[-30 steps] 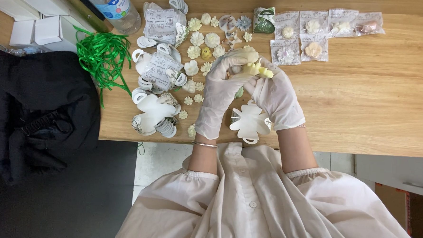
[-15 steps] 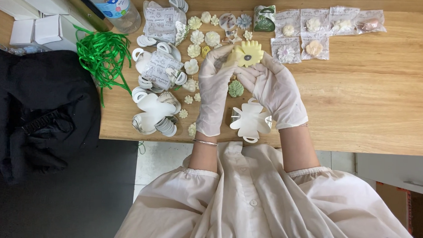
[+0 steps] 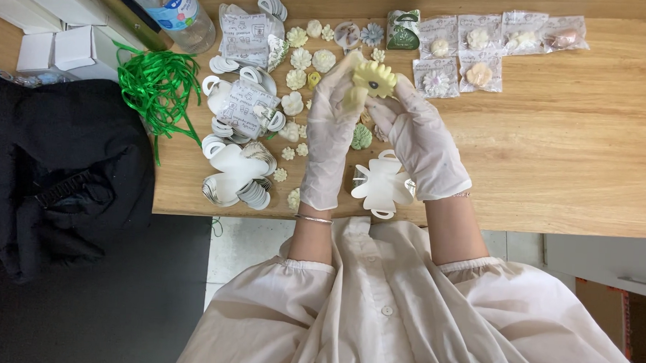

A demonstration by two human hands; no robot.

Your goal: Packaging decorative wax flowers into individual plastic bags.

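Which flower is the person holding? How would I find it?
Start at the wooden table and find the two white-gloved hands over its middle. The left hand and right hand pinch the yellow daisy-shaped flower between their fingertips. It alone is bright yellow with a dark centre; its neighbours are pale.

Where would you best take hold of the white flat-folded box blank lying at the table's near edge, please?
Probably by a rounded side lobe of the white box blank, coming from the near table edge. It lies flat, partly under the right hand, so its scalloped outline offers thin tabs to pinch; the left hand is nearest.
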